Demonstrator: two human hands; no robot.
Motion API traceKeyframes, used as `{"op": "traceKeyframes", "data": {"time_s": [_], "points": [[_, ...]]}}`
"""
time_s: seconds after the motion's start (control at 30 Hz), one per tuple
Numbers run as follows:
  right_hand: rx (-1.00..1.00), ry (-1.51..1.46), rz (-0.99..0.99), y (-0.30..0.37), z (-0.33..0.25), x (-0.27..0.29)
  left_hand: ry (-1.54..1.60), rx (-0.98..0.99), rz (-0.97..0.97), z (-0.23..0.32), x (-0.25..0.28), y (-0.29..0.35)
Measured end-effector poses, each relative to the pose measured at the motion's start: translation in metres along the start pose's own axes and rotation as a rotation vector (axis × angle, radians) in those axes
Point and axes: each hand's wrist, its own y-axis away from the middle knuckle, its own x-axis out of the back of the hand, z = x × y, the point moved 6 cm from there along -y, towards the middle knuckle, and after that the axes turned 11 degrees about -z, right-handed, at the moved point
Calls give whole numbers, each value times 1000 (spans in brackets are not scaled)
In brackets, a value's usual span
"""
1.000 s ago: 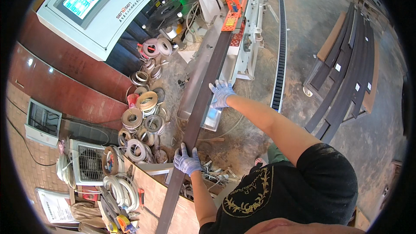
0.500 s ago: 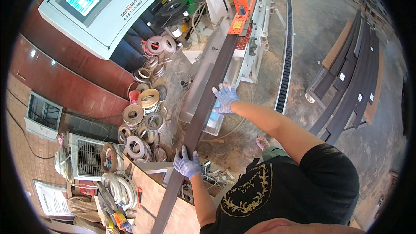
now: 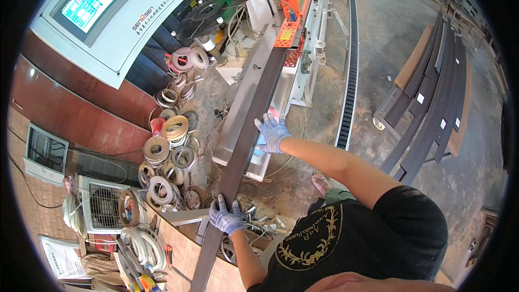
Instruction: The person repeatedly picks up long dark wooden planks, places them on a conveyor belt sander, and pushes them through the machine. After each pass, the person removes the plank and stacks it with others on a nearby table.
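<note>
A long dark brown board [image 3: 233, 168] runs from the orange-fronted machine [image 3: 289, 19] down toward me, over the corner of a plywood-topped table. My left hand [image 3: 226, 218], in a pale striped glove, lies on the board near the table, fingers stretched apart. Farther up, my right hand [image 3: 273, 134], gloved alike, rests with spread fingers at the board's right edge. The board's far end goes out of sight under the orange part. A shiny metal tray [image 3: 227, 143] lies beneath the board.
Left of the board, many rolls of edge banding [image 3: 175, 128] are heaped on the floor. A control panel [image 3: 116, 21] is at upper left. On the right, a rack holds more dark boards [image 3: 427, 111], beyond a black roller track [image 3: 348, 70]. The plywood tabletop [image 3: 175, 251] is near me.
The whole view has shifted slightly, so the machine and board sit farther left and lower. Both hands stay on the board, with no clear movement along it.
</note>
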Motion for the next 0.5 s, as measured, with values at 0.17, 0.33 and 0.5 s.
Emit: {"op": "traceKeyframes", "data": {"time_s": [0.17,0.33,0.5], "points": [[15,6,11,-1,3,-1,-22,-10,6,2,-2,-3],[22,21,19,-1,3,1,-27,2,-11,3,-1,-4],[34,32,8,-3,5,2,-35,-11,-5,8,1,-7]]}}
